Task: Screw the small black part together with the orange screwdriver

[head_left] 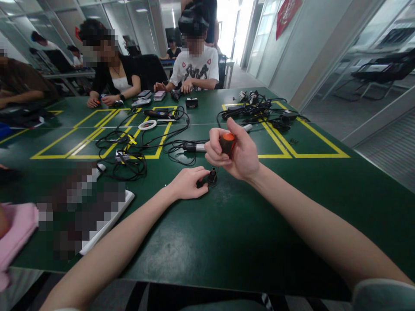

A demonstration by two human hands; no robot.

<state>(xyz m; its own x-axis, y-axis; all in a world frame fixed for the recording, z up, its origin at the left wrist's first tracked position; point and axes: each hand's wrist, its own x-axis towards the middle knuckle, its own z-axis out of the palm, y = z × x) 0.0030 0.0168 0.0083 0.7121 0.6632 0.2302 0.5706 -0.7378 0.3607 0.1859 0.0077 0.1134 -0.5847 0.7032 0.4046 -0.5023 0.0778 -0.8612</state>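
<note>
Just in front of me, my left hand (189, 183) rests low on the table, thumb and fingers closed against the side of a small black part (212, 177). That part has a round base and a short upright post, and it stands on the table top. Above it and slightly to the right, my right hand (238, 151) is wrapped round a screwdriver (228, 142) with a dark handle and an orange end. Its thin shaft points down toward the black part. Whether the tip touches the part cannot be made out.
Black cables (129, 168) with a yellow tie lie tangled at left. A silver-and-black cylindrical tool (196, 147) lies behind my hands. More cables and adapters (256, 110) are heaped at far right. A white-edged tablet-like object (126, 198) lies by my left forearm. Co-workers sit across the green table (194, 242).
</note>
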